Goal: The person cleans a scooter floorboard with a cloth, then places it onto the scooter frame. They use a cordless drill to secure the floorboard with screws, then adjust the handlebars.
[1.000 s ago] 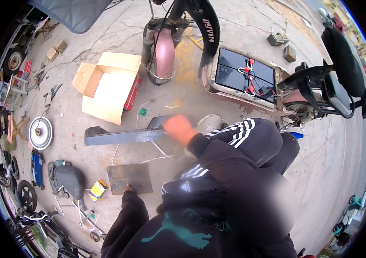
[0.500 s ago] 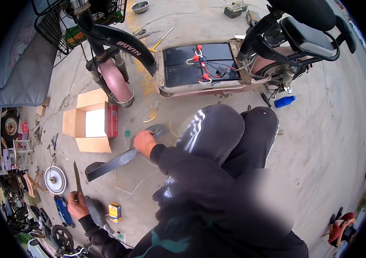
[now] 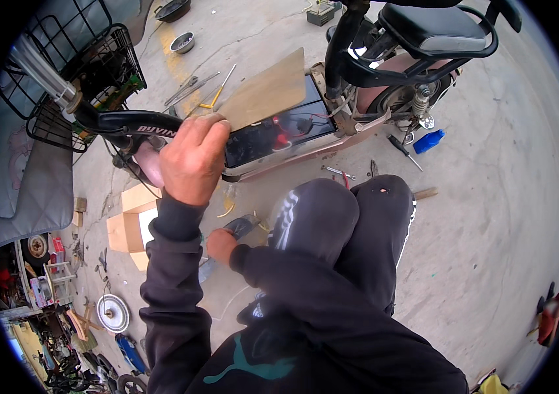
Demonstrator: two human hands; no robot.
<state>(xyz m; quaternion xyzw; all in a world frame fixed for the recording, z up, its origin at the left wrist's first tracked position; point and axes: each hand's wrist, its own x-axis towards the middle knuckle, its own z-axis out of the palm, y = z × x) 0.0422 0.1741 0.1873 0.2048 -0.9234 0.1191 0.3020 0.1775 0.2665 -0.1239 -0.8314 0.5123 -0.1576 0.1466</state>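
Note:
My left hand (image 3: 194,157) is raised in front of the electric bike's black frame (image 3: 125,123), its fingers closed on the edge of a thin tan board (image 3: 269,92). The board is held above the open battery compartment and covers part of the black batteries (image 3: 243,151) from view. Red-capped terminals (image 3: 282,141) and wires show below the board's edge. Lower down, beside my knee, my right hand (image 3: 221,246) grips a long grey plastic panel (image 3: 244,226). My left forearm hides much of that panel.
An open cardboard box (image 3: 122,232) stands left of my forearm. Right of the bike lie a screwdriver (image 3: 404,152) and a blue bottle (image 3: 430,141). A wrench (image 3: 338,172) is near my knees. Beyond the bike are a yellow-handled tool (image 3: 210,106) and a metal bowl (image 3: 182,43).
My left hand has swung up from the lower left with the tan board, which now hangs over the batteries. The right hand keeps its hold on the grey panel. The view has shifted.

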